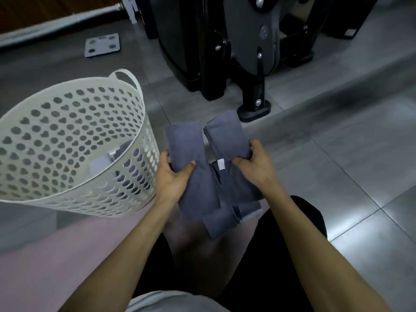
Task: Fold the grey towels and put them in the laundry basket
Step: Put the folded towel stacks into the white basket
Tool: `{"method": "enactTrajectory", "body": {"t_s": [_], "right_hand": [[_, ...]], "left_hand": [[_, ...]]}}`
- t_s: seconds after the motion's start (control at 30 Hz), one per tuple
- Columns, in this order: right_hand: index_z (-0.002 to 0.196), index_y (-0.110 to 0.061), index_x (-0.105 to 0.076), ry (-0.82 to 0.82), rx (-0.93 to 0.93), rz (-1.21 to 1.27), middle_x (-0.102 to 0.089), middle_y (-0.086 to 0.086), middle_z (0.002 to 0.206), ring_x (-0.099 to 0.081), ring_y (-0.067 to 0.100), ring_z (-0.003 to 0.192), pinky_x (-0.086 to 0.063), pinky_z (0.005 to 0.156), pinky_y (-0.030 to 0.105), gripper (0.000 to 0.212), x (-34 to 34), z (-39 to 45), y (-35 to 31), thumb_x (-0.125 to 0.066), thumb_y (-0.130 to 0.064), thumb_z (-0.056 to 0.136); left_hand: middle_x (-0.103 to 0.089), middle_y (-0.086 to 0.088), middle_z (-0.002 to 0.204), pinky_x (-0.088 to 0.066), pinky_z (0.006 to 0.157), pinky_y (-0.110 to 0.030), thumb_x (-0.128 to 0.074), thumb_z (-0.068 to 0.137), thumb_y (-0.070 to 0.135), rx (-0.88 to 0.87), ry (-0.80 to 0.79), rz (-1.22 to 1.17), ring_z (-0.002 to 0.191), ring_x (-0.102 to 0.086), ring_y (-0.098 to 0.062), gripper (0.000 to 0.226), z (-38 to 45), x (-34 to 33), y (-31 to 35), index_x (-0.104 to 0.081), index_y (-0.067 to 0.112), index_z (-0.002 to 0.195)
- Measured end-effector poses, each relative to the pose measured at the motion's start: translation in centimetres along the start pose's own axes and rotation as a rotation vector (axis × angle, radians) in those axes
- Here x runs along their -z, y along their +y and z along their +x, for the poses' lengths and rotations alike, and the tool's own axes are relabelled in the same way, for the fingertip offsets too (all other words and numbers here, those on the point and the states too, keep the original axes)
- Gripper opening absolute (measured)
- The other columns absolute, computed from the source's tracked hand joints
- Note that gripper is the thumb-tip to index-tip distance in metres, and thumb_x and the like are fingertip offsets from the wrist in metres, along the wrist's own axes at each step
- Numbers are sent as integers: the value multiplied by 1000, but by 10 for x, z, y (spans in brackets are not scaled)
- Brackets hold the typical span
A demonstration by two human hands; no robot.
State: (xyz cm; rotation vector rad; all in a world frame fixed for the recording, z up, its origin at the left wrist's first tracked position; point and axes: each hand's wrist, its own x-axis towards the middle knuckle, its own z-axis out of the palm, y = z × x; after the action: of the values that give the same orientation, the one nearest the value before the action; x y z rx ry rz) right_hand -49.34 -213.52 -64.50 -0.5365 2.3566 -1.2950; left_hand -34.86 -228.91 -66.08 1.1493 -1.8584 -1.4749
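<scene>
1. Towel (198,176) properties: soft grey cloth, judged light and limp. It holds no shape of its own; any unsupported part will sag or unfold. Friction against skin is probably good, so slipping is unlikely, but stacked layers may slide over one another.

2. Towel position: held in the air above the person's lap, near the centre of the scene, just right of the laundry basket (74,140) and apart from it. The cloth is bent in the middle, with two folded lobes rising toward the far side and loose ends hanging on the near side. A small white label (221,164) shows between the lobes.

3. Recommended hold: take each lobe near the central bend, across all layers, so that the fold stays closed. Support the hanging ends before transfer.

4. Left hand (174,174): clenched around the left lobe, thumb on the upper face, fingers wrapped underneath.

5. Right hand (254,163): grasping the right lobe, fingers curled over its right edge, thumb pressing toward the label.

6. Basket contents: grey cloth with a white label is visible through the perforated wall; quantity cannot be determined.

7. Basket: white, perforated, standing on the left with its opening clear.
</scene>
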Motion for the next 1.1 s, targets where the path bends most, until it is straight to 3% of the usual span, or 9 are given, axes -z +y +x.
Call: {"method": "enactTrajectory", "body": {"t_s": [0.13,0.23,0.4,0.5,0.63,0.77,0.87,1.0,1.1], "right_hand": [[106,-13,-50,2,47,117,-58,-6,87,-56,4,74,-46,55,11,30,-16,-19,-62,-69,-19,83],[107,-17,-51,7,80,172,-63,-5,97,-63,13,88,-55,78,33,35,-37,-33,-113,-71,-24,78],[103,-19,-54,-35,142,225,-64,-5,101,-62,15,94,-52,84,35,34,-88,-42,-196,-72,-24,76],[103,-17,-54,-80,153,192,-63,-2,102,-62,16,92,-53,82,36,35,-122,-34,-236,-73,-24,75],[102,-17,-54,-169,165,105,-59,-6,94,-58,12,82,-44,60,25,33,-169,-6,-274,-72,-24,76],[95,-17,-54,-203,127,-64,-62,-2,91,-60,19,83,-49,70,31,30,-222,38,-283,-71,-24,72],[98,-15,-52,-249,105,-182,-60,1,95,-57,23,88,-42,72,31,29,-259,71,-271,-69,-22,75],[109,-7,-58,-297,-27,-281,-63,10,106,-60,28,99,-46,81,33,34,-304,109,-245,-65,-22,80],[107,-4,-58,-330,-134,-323,-55,0,83,-53,17,80,-37,69,24,24,-322,131,-224,-60,-16,87]], "left_hand": [[-69,10,90,-56,73,-32,-77,77,20,-76,-5,-126,81,-68,-6,35,0,56,49,-52,30,101],[-71,10,96,-57,72,-27,-75,81,16,-86,-11,-268,88,-69,-10,38,-4,109,78,-53,26,110],[-71,9,109,-53,84,-29,-72,82,14,-89,50,-439,100,-68,-12,39,9,212,97,-57,30,115],[-72,5,109,-55,80,-29,-68,84,11,-12,94,-510,98,-69,-15,42,34,263,91,-58,24,122],[-72,1,111,-56,86,-37,-71,80,14,111,153,-516,100,-69,-20,47,83,309,69,-58,22,125],[-73,-5,109,-58,76,-35,-75,74,12,277,141,-447,94,-71,-23,51,151,328,34,-60,15,123],[-73,-9,103,-57,62,-30,-72,78,9,480,14,-337,85,-71,-23,39,199,327,-1,-66,11,116],[-62,-14,123,-53,87,-47,-77,74,18,696,-2,-47,103,-61,-33,56,251,315,-64,-59,10,126],[-55,-13,126,-48,96,-52,-76,76,17,833,12,51,112,-55,-37,58,272,303,-99,-53,7,129]]}}
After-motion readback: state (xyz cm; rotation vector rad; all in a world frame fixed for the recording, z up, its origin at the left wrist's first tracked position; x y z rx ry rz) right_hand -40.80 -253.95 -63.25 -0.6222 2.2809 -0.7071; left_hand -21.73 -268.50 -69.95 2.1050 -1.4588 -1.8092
